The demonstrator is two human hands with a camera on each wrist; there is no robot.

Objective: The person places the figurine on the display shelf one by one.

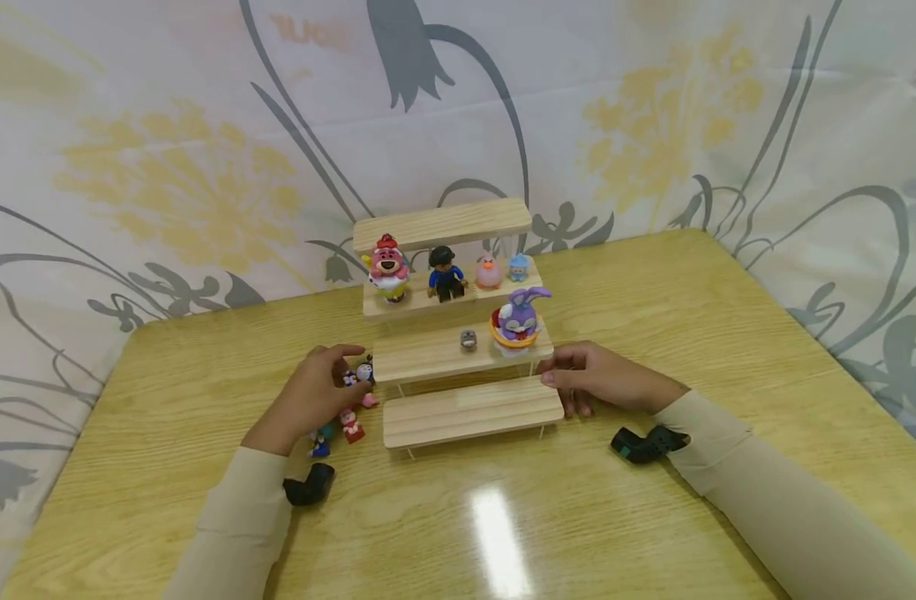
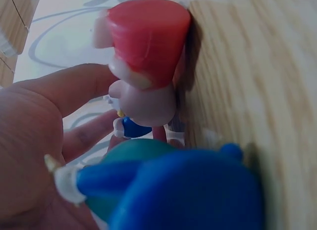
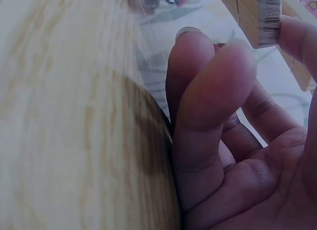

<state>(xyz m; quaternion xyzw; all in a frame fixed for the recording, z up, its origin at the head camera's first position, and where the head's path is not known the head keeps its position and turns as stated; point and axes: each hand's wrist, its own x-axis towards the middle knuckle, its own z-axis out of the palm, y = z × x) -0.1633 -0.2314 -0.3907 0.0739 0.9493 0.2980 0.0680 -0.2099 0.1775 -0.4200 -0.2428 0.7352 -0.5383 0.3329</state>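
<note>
A tiered wooden display rack (image 1: 473, 412) stands mid-table in the head view. At its left end my left hand (image 1: 315, 387) reaches among small toy figures, index finger and thumb spread beside a dark-and-white figure (image 1: 365, 372). In the left wrist view a red-and-pink figure (image 2: 148, 42) and a blue figure (image 2: 188, 185) stand in front of the fingers, partly hiding them. My right hand (image 1: 603, 379) is at the rack's right end, a fingertip against a plank end (image 3: 269, 22) in the right wrist view; its other fingers bend loosely near the tabletop (image 3: 74, 116).
On an upper tier stand a pink bear (image 1: 388, 267), a black-haired figure (image 1: 446, 275), a pink bird-like toy (image 1: 488, 273) and a light-blue toy (image 1: 518, 267). Below are a small grey toy (image 1: 468, 340) and a purple rabbit (image 1: 519, 317). Patterned cloth (image 1: 458, 108) hangs behind.
</note>
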